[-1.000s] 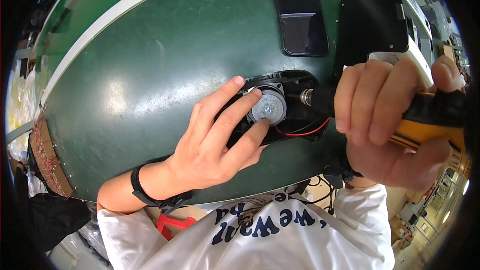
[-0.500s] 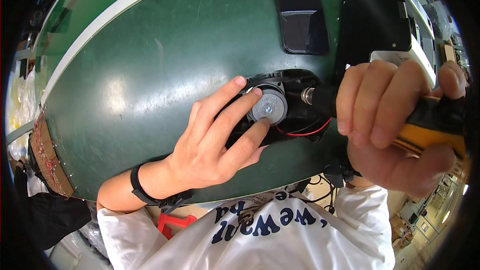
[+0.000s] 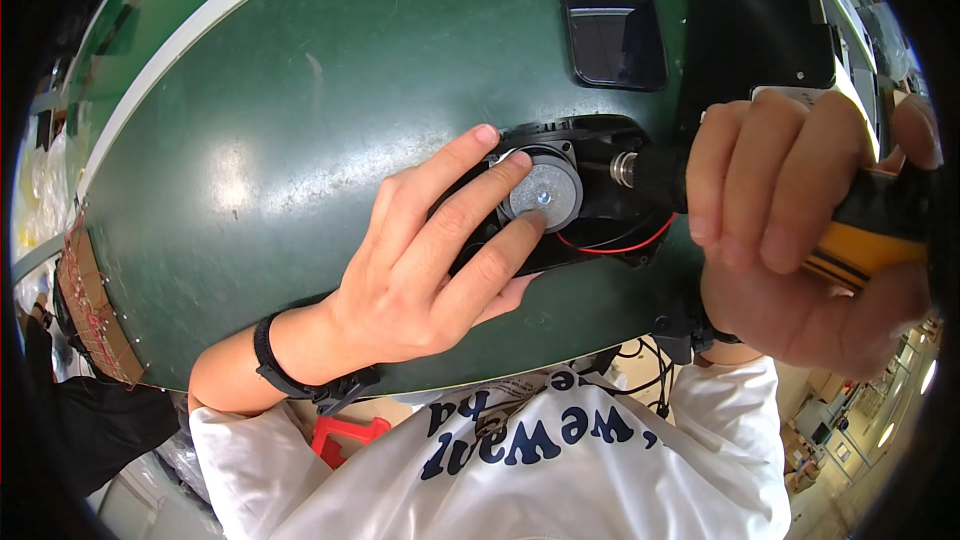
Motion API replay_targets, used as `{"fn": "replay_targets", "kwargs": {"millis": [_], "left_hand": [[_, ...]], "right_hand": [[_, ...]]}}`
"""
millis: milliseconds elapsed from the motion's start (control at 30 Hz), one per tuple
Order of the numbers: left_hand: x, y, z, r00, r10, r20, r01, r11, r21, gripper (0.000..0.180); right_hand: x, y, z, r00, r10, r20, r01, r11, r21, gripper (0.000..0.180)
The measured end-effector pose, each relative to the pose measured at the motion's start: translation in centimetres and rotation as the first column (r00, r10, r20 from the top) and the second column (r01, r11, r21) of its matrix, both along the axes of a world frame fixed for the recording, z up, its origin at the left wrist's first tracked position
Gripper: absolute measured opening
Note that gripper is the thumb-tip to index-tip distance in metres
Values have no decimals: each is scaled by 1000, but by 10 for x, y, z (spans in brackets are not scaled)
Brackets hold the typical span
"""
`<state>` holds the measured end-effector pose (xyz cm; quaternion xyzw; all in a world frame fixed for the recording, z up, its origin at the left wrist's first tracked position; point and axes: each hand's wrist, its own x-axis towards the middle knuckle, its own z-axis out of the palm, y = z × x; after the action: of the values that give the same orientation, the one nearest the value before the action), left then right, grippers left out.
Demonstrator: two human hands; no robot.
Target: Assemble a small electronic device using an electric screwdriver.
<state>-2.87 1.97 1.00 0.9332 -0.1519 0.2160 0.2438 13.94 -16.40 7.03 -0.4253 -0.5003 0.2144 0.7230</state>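
A round grey speaker (image 3: 555, 198) lies in a black plastic housing (image 3: 610, 130) on the green table. My left hand (image 3: 425, 240) grips the speaker from the left, its fingertips pressed on the rim and back and its thumb mostly hidden. A red wire (image 3: 618, 249) loops out beside the speaker. To the right, my right hand (image 3: 790, 210) is wrapped round a black and yellow power screwdriver (image 3: 870, 240). Its metal collar (image 3: 622, 169) points left over the housing. The bit's tip is hard to make out against the black plastic.
Beyond the housing lies a black phone (image 3: 618, 45). A black metal box (image 3: 755, 30) stands at the far right. A brown board with red wires (image 3: 97, 310) sits at the left table edge. Something red (image 3: 345, 438) shows below the near edge.
The phone, housing and right hand appear slightly higher and farther right in the picture. My left hand keeps its hold on the speaker, and the screwdriver stays over the housing.
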Motion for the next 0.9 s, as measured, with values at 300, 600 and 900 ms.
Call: {"fn": "replay_targets", "kwargs": {"millis": [300,600,900], "left_hand": [[3,0,-4,998,4,70,3,994,-108,38],[2,0,-2,994,22,105,-20,1000,-20,34],[2,3,-2,996,23,90,-25,1000,16,41]], "right_hand": [[-1,-1,3,1000,22,9,-22,1000,6,60],[-10,6,-6,995,-89,-37,92,990,104,61],[-13,9,-6,990,-143,-12,143,987,76,55]]}}
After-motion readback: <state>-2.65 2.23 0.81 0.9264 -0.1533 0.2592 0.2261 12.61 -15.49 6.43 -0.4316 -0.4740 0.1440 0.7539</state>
